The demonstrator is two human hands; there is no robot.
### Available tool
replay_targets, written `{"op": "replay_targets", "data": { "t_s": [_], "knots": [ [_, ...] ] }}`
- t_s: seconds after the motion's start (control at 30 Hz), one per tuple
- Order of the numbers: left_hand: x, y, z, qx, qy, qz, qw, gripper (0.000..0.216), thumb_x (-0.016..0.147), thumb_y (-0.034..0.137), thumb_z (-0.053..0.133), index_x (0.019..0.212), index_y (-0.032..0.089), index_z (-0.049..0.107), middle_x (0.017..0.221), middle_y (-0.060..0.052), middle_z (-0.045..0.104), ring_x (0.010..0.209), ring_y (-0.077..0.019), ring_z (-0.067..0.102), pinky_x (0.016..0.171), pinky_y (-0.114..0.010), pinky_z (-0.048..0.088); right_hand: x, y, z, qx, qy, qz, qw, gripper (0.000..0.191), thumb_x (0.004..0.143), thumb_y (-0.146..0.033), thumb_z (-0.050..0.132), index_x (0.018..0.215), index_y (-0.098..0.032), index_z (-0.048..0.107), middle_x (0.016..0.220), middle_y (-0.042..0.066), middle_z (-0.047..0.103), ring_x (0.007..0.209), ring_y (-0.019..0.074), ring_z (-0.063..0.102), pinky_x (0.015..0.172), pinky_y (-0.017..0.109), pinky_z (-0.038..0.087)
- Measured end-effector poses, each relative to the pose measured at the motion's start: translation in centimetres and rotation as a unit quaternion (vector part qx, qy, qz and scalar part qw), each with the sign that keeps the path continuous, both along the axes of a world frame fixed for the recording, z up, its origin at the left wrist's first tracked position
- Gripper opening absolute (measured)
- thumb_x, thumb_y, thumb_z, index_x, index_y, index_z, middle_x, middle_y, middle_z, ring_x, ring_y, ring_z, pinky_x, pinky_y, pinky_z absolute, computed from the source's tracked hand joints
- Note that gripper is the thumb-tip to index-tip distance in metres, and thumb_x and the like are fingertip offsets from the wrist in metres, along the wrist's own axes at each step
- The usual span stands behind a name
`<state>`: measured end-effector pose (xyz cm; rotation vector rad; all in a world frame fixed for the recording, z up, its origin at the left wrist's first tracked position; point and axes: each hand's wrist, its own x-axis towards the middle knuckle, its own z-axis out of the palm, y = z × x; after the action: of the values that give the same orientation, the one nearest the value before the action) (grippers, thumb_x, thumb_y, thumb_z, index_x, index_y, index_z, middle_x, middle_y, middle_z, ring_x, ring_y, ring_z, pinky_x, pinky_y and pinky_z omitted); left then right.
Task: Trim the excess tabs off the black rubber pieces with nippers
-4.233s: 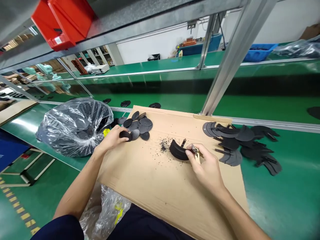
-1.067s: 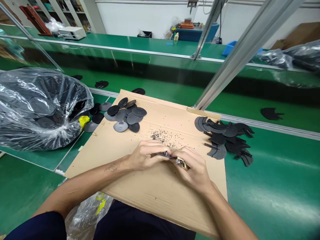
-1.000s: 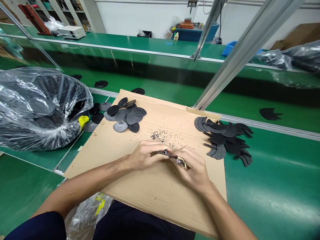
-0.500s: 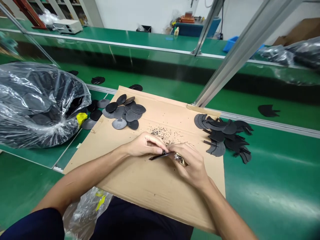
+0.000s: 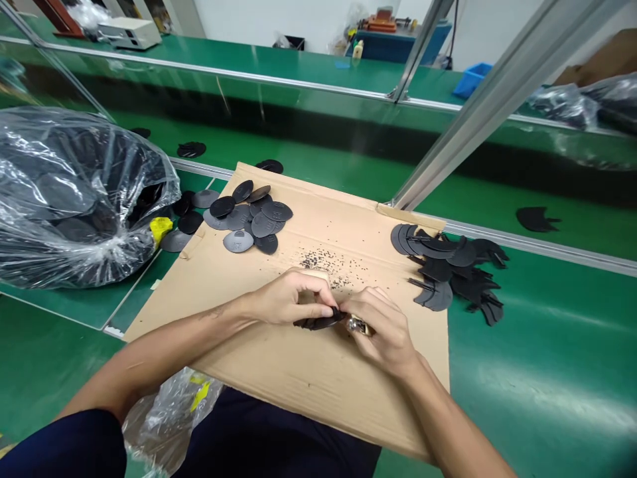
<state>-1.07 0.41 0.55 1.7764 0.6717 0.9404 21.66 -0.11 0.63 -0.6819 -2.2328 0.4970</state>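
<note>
My left hand (image 5: 291,299) pinches a flat black plastic disc (image 5: 318,322) just above the cardboard sheet (image 5: 279,372). My right hand (image 5: 385,328) is closed round a small metal tool (image 5: 357,324) whose tip meets the disc's right edge. Both hands sit together at the middle of the cardboard. A heap of black oval discs (image 5: 251,216) lies at the cardboard's far left corner. A pile of black trimmed pieces with stalks (image 5: 450,269) lies at its right edge. Black crumbs (image 5: 323,262) are scattered just beyond my hands.
A clear plastic bag of black parts (image 5: 74,196) rests on the green bench at left, with a yellow tie (image 5: 160,228). A slanted metal post (image 5: 468,126) rises behind the cardboard. Loose black pieces (image 5: 535,218) lie on the green conveyor. Another plastic bag (image 5: 174,415) hangs by my lap.
My left hand fetched a disc from the left heap and brought it to my right hand. Over the last second the disc has tipped flatter and both hands have dropped slightly towards me.
</note>
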Motion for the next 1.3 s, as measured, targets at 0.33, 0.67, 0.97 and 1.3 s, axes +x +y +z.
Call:
{"op": "replay_targets", "data": {
  "t_s": [0.33,0.67,0.97,1.3],
  "knots": [
    [0.3,0.2,-1.1,-0.135,-0.112,-0.013,0.985,0.065,0.084,0.071,0.062,0.119,0.017,0.071,0.119,-0.014,0.073,0.109,-0.0236,0.069,0.095,-0.037,0.055,-0.9,-0.5,0.7,-0.035,0.097,-0.08,0.991,0.015,0.09,-0.011,0.064,0.097,-0.024,0.065,0.08,0.004,0.069,0.07,0.0193,0.065,0.064,0.034,0.052],
    [-0.2,0.9,-1.1,-0.242,-0.178,0.13,0.945,0.034,0.077,0.038,0.083,0.095,0.01,0.074,0.088,-0.008,0.076,0.078,-0.0167,0.071,0.071,-0.026,0.059,0.4,1.0,0.0,-0.266,0.204,-0.228,0.914,0.015,0.093,-0.037,0.064,0.095,-0.023,0.061,0.074,-0.001,0.054,0.063,0.0149,0.051,0.058,0.028,0.046],
    [1.1,-1.6,-0.3,-0.196,-0.048,-0.148,0.968,0.027,0.089,0.032,0.072,0.11,0.015,0.075,0.103,-0.012,0.078,0.093,-0.0196,0.075,0.082,-0.03,0.06,0.2,0.7,0.2,-0.338,0.28,-0.165,0.883,0.024,0.086,-0.03,0.068,0.105,-0.026,0.055,0.09,0.001,0.052,0.078,0.0161,0.055,0.072,0.029,0.052],
    [2.6,-2.8,-0.9,-0.031,-0.004,-0.139,0.99,0.027,0.092,0.023,0.069,0.117,0.019,0.077,0.094,-0.01,0.077,0.082,-0.0154,0.07,0.079,-0.027,0.058,-1.2,-1.4,0.2,-0.264,0.251,-0.139,0.921,0.032,0.092,-0.039,0.067,0.119,-0.027,0.055,0.096,0.004,0.058,0.087,0.0187,0.061,0.079,0.033,0.056]
  ]
}}
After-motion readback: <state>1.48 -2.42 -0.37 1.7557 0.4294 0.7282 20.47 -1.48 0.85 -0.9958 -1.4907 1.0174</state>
